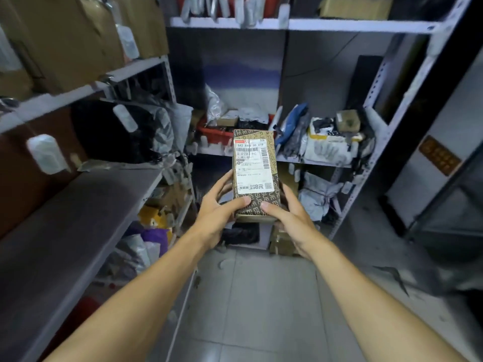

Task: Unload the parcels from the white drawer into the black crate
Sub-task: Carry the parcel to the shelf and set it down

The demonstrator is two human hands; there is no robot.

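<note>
- Both hands were on one parcel [254, 176], held up out in front. Left hand [218, 214] wrapped its lower left edge, right hand [288, 218] cupped the lower right, both thumbs pressed flat on the front face.
- The parcel's long axis ran up and away from the fingers, label facing the camera. Neither hand looked nearer, pretty much even.
- No white drawer or black crate visible anywhere, so couldn't tell which way the drop-off lay.
- Past the fingertips, a red bin [215, 134] on the back shelf [313, 162] held small packets; to its right sat a heap of grey and white mailer bags [326, 145].
</note>
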